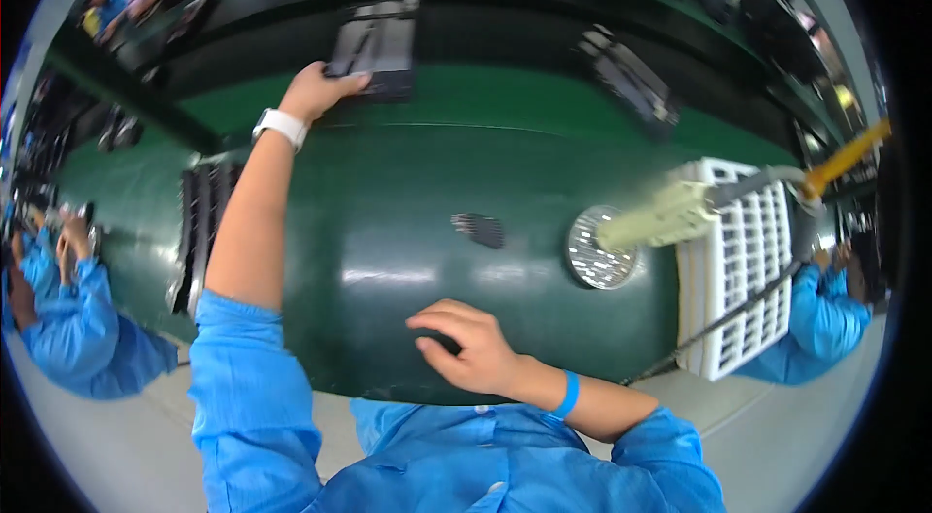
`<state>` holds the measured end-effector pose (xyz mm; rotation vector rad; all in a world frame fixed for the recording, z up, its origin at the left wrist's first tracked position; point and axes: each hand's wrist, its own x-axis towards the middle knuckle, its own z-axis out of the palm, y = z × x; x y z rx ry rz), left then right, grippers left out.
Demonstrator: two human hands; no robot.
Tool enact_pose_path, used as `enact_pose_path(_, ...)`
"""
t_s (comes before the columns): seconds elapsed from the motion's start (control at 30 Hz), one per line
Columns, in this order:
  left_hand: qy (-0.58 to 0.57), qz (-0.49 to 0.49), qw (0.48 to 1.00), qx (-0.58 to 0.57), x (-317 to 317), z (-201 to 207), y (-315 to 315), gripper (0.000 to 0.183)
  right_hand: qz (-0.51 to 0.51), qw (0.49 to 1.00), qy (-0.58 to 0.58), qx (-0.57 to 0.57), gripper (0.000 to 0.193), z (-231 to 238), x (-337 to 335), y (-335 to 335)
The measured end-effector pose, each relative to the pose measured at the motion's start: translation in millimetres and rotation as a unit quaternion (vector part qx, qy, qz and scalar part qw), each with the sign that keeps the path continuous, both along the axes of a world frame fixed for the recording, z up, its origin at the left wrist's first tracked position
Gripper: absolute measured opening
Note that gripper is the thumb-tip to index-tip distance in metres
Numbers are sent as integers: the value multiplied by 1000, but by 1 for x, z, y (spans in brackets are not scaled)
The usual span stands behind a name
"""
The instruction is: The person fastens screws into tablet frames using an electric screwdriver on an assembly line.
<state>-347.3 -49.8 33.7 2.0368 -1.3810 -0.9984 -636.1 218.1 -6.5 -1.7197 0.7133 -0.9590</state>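
My left hand (316, 91) is stretched far out at the back left, closed on the near left corner of a dark flat rectangular unit (388, 52) with grey strips on top. Its thumb lies along the near edge; the other fingers are partly hidden. Close to my body, my right hand (468, 348) hovers over the table's front edge, holding nothing, thumb and forefinger apart in a curve. A small dark flat piece (480, 231) lies on the green table (408, 193) beyond it. A round dish of shiny small metal parts (604, 265) stands to the right.
Over the dish reaches a blurred pale green handheld tool (660, 217) with a grey cable. Beside it stands a white slatted plastic crate (743, 270). Dark ribbed strips (204, 222) lie at the left. Another dark unit (629, 76) sits on the back belt. Co-workers in blue sit either side.
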Motion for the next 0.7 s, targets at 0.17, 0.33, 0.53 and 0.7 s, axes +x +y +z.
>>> enact_pose_path(0.17,-28,74,996,44,25,-17,-29,123,20,999,-33,-32,24,1,3,3)
enact_pose_path(0.33,204,74,973,74,17,-11,-30,49,37,989,-98,-108,21,21,-15,5)
enact_pose_path(0.53,379,97,920,9,9,-15,4,19,50,973,-121,-192,18,69,-89,7)
enact_pose_path(0.7,370,112,919,-83,0,-22,33,19,-183,896,-248,-321,13,118,-176,12)
